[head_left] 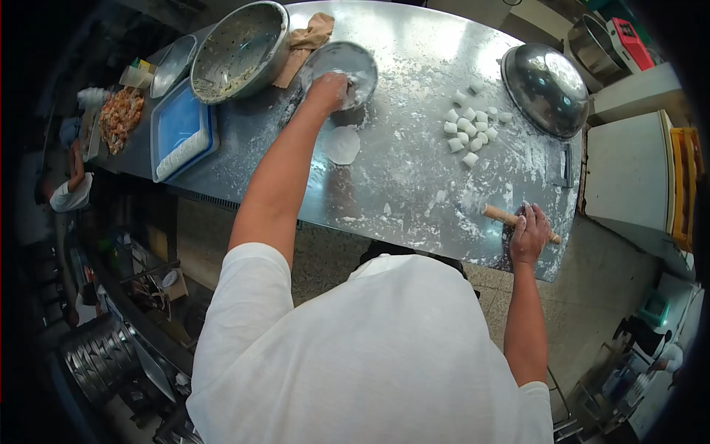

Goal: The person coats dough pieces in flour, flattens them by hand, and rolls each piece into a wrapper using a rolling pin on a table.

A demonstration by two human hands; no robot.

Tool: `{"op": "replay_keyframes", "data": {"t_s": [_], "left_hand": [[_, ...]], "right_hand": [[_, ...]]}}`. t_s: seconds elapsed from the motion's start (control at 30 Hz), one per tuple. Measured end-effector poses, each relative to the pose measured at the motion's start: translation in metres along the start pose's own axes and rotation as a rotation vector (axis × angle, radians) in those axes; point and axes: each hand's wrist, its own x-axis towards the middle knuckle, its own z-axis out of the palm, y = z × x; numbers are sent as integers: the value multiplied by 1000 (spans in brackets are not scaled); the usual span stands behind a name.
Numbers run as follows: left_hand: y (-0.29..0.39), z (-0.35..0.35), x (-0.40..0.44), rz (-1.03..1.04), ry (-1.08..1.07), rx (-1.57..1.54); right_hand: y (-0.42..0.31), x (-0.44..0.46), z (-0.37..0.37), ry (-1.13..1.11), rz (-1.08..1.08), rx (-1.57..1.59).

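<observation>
My left hand (330,90) reaches into a metal bowl (367,59) of white flour. Its fingers are curled together, and whatever they hold is hidden. A thin round dough wrapper (342,145) lies flat on the table just below that bowl. At the table's right front corner, my right hand (531,231) is closed over a small wooden rolling pin (500,215). Several short white dough pieces (464,126) sit in a loose group on the floured steel table (399,140), farther back than the rolling pin.
An upturned metal bowl (546,89) stands at the back right. To the left are a large mixing bowl (244,52) with food residue, a brown cloth (310,33), a blue tray (180,122) with a row of white pieces, and chopped food (122,118). Another person (72,191) is at far left.
</observation>
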Motion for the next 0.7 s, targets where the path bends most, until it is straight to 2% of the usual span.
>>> {"op": "replay_keyframes", "data": {"t_s": [0.07, 0.1, 0.17, 0.2, 0.27, 0.3, 0.37, 0.4, 0.53, 0.6, 0.7], "left_hand": [[14, 12, 8, 274, 21, -51], [-21, -35, 24, 282, 77, 18], [-6, -54, 16, 224, -260, -78], [-2, -46, 10, 232, -266, -88], [1, -40, 2, 191, 34, 99], [-1, -27, 7, 194, 31, 94], [-10, -3, 25, 341, 21, 102], [-11, -6, 30, 371, -70, 6], [0, -32, 29, 394, -69, 59], [5, -59, 21, 295, -102, -192], [-5, -40, 29, 283, -234, -77]], "right_hand": [[16, -1, -12, 9, 39, -34], [-27, 15, 24, 75, 52, 24], [-21, 7, 17, 88, 90, -11], [-18, 3, 14, 83, 94, -24], [-17, 2, 18, 104, 96, -37], [-16, 2, 17, 101, 98, -43], [-19, 2, 16, 84, 127, -53], [-20, 1, 17, 83, 126, -52], [-20, 2, 18, 102, 143, -53], [-21, 0, 19, 101, 176, -58], [-22, -3, 19, 107, 176, -65]]}}
